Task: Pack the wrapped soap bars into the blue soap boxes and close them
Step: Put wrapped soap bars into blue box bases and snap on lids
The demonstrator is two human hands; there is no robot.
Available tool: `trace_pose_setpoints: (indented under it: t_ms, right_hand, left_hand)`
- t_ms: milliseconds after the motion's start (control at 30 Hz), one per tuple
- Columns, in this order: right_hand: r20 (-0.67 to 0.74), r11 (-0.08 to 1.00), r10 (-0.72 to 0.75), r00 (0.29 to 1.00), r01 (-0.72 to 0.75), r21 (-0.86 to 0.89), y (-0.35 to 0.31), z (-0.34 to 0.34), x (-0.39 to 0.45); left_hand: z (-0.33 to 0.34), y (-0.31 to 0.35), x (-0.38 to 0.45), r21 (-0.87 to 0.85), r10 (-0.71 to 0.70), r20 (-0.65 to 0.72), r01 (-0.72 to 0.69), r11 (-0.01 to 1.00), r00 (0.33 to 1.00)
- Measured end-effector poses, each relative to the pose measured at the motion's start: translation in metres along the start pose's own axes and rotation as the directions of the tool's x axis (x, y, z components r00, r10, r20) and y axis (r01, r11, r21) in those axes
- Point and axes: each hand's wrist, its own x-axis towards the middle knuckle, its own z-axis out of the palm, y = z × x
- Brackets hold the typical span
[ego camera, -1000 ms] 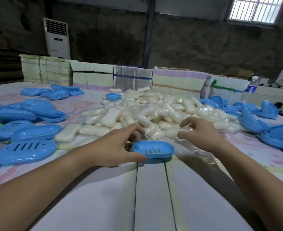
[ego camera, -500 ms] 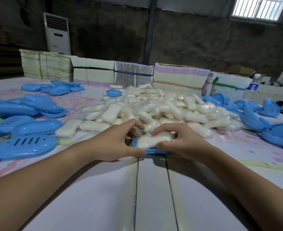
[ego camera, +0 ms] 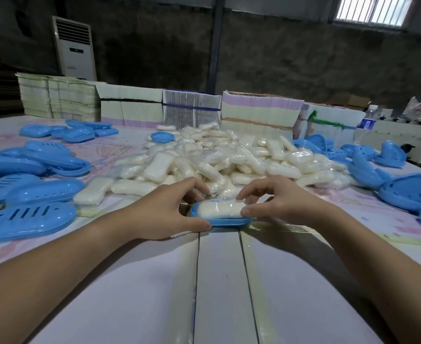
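A blue soap box base (ego camera: pixel 227 221) lies on the table in front of me with a white wrapped soap bar (ego camera: pixel 219 209) lying in it. My left hand (ego camera: pixel 164 214) grips the box's left end between thumb and fingers. My right hand (ego camera: pixel 276 202) pinches the right end of the bar, thumb at the front and fingers over the top. Behind them spreads a big heap of wrapped soap bars (ego camera: pixel 229 160).
Closed blue soap boxes (ego camera: pixel 28 219) lie at the left, open blue box halves (ego camera: pixel 413 187) at the right. Stacks of flat cartons (ego camera: pixel 259 110) line the table's far edge. A water bottle (ego camera: pixel 369 119) stands far right. White boards (ego camera: pixel 219 289) cover the near table.
One second ago the blue box was empty and my right hand hovered over the heap. It has since brought a wrapped bar down into the box; my left hand stayed on the box.
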Motion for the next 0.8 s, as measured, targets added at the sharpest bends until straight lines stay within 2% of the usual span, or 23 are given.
trace_pose_setpoints:
  t_ms: [100,267,433,667,800]
  right_hand:
    - [-0.043,0.999,-0.004,0.999,0.002,-0.036,-0.001,0.006,0.002]
    - [0.031,0.999,0.014,0.999,-0.013,-0.042,-0.004,-0.005,-0.002]
    - [-0.006,0.999,0.042,0.999,-0.042,-0.001,-0.005,-0.001,-0.003]
    - [-0.051,0.991,0.011,0.999,-0.018,-0.134,-0.003,0.000,0.000]
    - [-0.055,0.991,-0.019,0.998,0.012,-0.131,-0.006,0.002,0.001]
  left_hand:
    - [0.001,-0.001,0.000,0.005,0.017,-0.003,-0.017,1.000,1.000]
    - [0.001,-0.002,0.001,-0.004,0.020,-0.012,-0.020,1.000,1.000]
    - [0.004,-0.002,0.000,-0.037,0.024,-0.030,-0.025,0.999,0.999]
    - [0.004,-0.003,-0.001,-0.007,0.035,-0.028,-0.035,0.999,0.999]
    - [0.004,-0.004,0.000,0.020,0.042,-0.033,-0.041,0.999,0.999]
